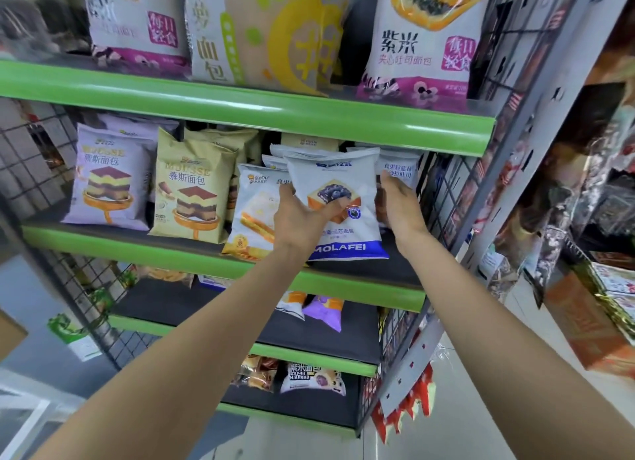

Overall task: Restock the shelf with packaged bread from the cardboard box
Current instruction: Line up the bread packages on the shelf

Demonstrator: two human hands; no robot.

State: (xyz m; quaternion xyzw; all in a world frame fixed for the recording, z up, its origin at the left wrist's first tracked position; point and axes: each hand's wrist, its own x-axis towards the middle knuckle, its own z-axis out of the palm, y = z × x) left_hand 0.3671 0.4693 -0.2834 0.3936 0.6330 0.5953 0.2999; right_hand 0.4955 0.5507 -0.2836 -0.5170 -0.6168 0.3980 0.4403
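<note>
- Fingers of the left hand (302, 215) gripped the white-and-blue bread packet (338, 205) — thumb across its front; the right hand (400, 205) lay flat and relaxed against its right edge.
- Packet stood upright at the front of the middle shelf (144, 250), right of the sandwich packet (252, 215), with similar packets just behind.
- Doing it well probably meant setting the base square, label forward, and steadying both sides before letting go.
- Readable writing: "MOLAFEI" along the blue band; "MOUSSE" on the tan packet (192, 188); "XianDu" on the sandwich packet.
- Cardboard box — not in view.
</note>
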